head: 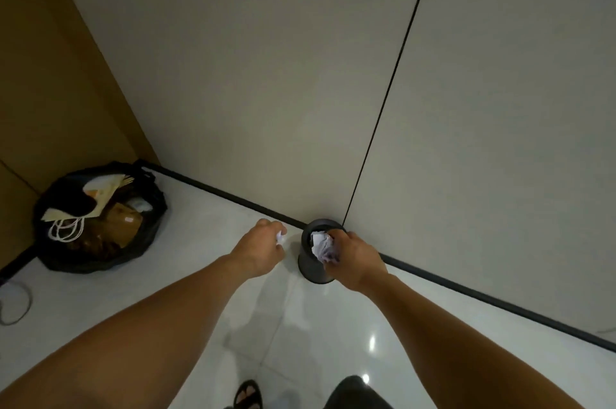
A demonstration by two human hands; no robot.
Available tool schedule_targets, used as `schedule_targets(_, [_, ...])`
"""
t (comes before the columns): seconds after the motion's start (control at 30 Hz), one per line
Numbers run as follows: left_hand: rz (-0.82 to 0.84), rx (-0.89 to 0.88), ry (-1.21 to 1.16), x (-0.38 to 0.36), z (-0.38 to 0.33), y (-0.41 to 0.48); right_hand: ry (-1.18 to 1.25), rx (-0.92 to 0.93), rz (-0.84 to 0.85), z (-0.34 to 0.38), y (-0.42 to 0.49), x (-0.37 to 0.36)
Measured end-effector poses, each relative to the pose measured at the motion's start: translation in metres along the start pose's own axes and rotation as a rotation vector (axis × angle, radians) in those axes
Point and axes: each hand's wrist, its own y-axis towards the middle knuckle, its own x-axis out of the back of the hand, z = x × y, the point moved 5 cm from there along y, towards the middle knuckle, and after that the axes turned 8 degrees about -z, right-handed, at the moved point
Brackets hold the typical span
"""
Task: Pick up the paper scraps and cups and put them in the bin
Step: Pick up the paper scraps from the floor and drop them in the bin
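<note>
1. Your left hand is extended forward, fingers curled around a small crumpled white paper scrap, just left of the small dark cylindrical bin.
2. Your right hand reaches over the bin's mouth, gripping a larger crumpled white paper wad that sits at the opening.

No text, label, brand or number can be read anywhere. Faint purplish marks are seen on the crumpled paper gripped by the right hand over the bin, but they are too blurred to be made out. The small scrap pinched in the left hand and the brown packet in the black bag are equally illegible.
</note>
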Motion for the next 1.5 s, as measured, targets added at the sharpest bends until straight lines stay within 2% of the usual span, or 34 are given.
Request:
schedule_targets(0.3, [0.238,-0.170,0.048,-0.043,-0.035,0.132,0.082,-0.223,-0.034,-0.058,0.073,-0.003])
schedule_targets(0.57, [0.382,-0.100,0.089,-0.132,-0.041,0.251,0.157,-0.401,0.042,-0.156,0.187,-0.066])
schedule_targets(0.7, [0.427,-0.059,0.084,-0.209,-0.015,0.311,0.211,-0.480,0.072,-0.202,0.243,-0.135])
schedule_targets(0.93, [0.487,-0.050,0.063,-0.372,0.066,0.397,0.229,-0.534,0.133,-0.269,0.336,-0.299])
schedule_targets(1.13, [0.528,-0.061,0.112,-0.469,0.141,0.439,0.227,-0.617,0.125,-0.309,0.373,-0.405])
schedule_targets(1.3, [0.590,-0.115,0.276,-0.491,0.167,0.442,0.204,-0.655,0.051,-0.314,0.369,-0.425])
schedule_targets(1.5, [0.621,-0.169,0.298,-0.451,0.141,0.434,0.246,-0.704,0.056,-0.302,0.341,-0.386])
